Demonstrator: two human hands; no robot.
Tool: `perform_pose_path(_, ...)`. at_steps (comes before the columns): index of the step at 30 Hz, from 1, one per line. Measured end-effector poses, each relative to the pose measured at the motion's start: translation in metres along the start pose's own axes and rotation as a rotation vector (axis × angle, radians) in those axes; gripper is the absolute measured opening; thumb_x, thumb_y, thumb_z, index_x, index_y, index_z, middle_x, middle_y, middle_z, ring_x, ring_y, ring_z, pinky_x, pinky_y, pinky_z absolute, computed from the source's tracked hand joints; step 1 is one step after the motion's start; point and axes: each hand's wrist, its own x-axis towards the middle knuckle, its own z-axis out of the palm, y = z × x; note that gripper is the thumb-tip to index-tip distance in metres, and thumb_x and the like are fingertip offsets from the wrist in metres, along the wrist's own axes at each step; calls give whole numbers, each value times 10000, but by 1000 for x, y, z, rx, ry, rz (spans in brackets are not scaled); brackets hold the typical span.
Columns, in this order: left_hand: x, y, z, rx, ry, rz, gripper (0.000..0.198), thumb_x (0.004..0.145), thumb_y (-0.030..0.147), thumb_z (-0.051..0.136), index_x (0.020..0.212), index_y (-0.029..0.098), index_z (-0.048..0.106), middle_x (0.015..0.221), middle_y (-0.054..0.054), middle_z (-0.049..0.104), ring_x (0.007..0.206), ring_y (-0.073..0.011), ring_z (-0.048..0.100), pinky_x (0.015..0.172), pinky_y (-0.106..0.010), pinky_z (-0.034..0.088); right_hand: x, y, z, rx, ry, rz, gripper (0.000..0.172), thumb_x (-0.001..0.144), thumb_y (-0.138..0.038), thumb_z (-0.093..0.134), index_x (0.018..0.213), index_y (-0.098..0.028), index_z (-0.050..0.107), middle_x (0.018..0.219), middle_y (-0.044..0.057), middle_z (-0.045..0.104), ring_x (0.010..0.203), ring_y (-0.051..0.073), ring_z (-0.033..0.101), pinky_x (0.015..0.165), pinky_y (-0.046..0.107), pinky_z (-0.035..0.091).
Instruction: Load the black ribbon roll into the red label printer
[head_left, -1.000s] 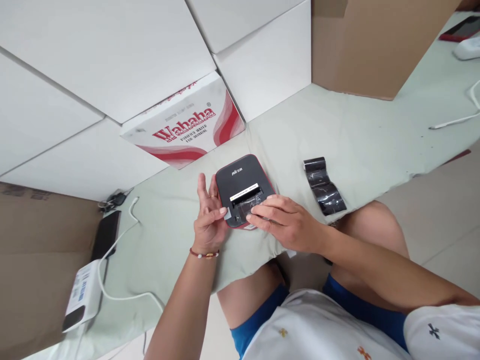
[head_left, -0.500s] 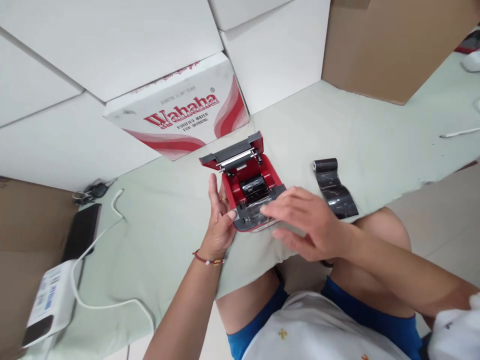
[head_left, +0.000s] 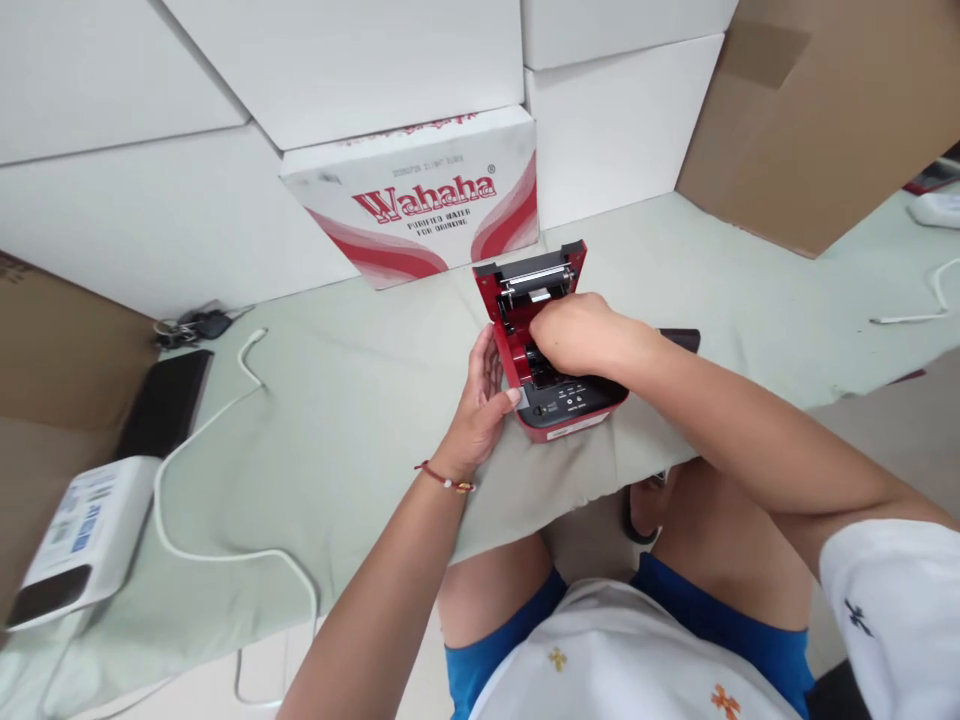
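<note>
Just right of the centre of the frame, on a pale green cloth [head_left: 360, 430], sits a small red and black plastic device [head_left: 571, 398] with rounded front corners. At its left front corner is a grey patch; its hinged lid [head_left: 534, 270] stands raised, showing a shiny metal bar, above a red inner well. White markings dot the black front panel, and a white label runs along the red front face.

The left hand [head_left: 480, 408] clasps the device's left side, thumb on the grey patch, fingers lying along the wall. The right hand [head_left: 574, 335] is curled down into the well; its fingertips are hidden, so whether they pinch anything I cannot tell.
</note>
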Motion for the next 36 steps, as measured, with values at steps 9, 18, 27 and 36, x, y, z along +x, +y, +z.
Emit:
perform_pose_path(9,2,-1,0,-23,-14,28,920,816,559,858,1598,397,402,1774,-36,327,1660,-319,287,1360,-494,292,-104,61,-81,287,74,16,390,948,-408,698,1305,-259,749,1003,21,804,792,204,718,704,324,519)
perform_pose_path(18,4,2,1,-49,1,15,882,795,518,876,1560,398,454,1771,-41,333,1645,-317,318,1338,-498,337,-107,110,-5,307,-181,213,360,927,-285,636,1247,-203,781,1188,78,812,1026,254,742,889,346,554)
perform_pose_path(27,4,1,-1,-21,10,16,880,791,543,876,1556,405,463,1764,-40,350,1644,-322,324,1330,-503,355,-123,154,40,57,31,324,322,923,-280,640,1198,-217,795,1172,116,795,952,256,708,781,341,520)
perform_pose_path(36,4,3,0,-47,-8,10,878,791,520,882,1556,398,469,1773,-43,332,1645,-330,319,1327,-519,355,-172,112,-79,497,-297,-183,373,999,-534,640,1228,-299,817,1103,65,819,910,188,756,734,292,559)
